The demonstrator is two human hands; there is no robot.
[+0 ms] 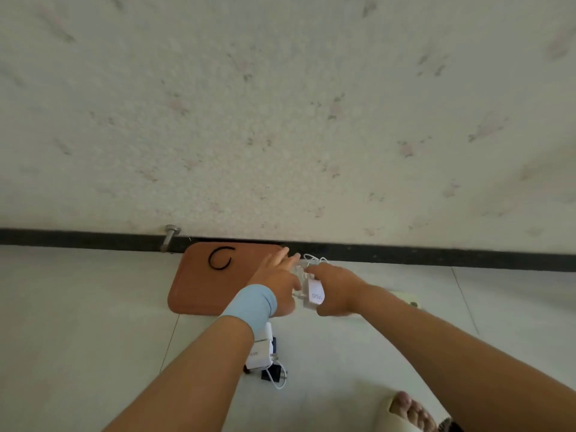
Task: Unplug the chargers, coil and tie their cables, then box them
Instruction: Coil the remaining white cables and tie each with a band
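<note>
- A brown tray lies on the floor against the wall, with one black tie on it, not yet used.
- The left hand reaches with straight fingers to the white cable and appears to grip nothing.
- Two loose chargers lie unplugged on the floor under that wrist, their cable untied.
- The right hand is curled round the held charger, just right of the tray.
- Coiling looks to be under way. Tying and boxing remain, and no box is visible.
</note>
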